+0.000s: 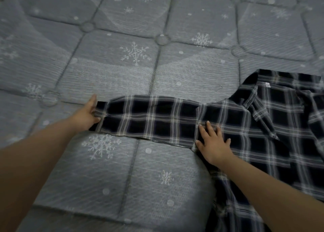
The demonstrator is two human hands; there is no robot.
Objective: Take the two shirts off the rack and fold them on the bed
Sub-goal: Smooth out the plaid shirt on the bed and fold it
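A black and white plaid shirt point(263, 126) is lying flat on the bed point(122, 65), at the right side of the scene, and its body is running off the right and near edges of the view. One sleeve point(149, 117) is stretching out straight to the left across the mattress, away from the body of the shirt. The collar point(254, 95) is lying at the far side, with a small white label point(267, 84) showing just inside it.

The left hand point(86, 115) is reaching to the cuff end of the sleeve. Its grip is holding the edge of the cuff, with the thumb lying on top of the cloth, the other fingers partly hidden behind the cloth edge, and the forefinger pointing to the far side. The right hand point(213, 144) is resting on the shirt near the seam where the sleeve is joining the shoulder. Its grip is wide, with the fingers spread and straight, and the palm is pressing the cloth down on the bed.

The bed is wearing a grey quilted cover with white snowflakes and dots. Only one shirt is showing in the view
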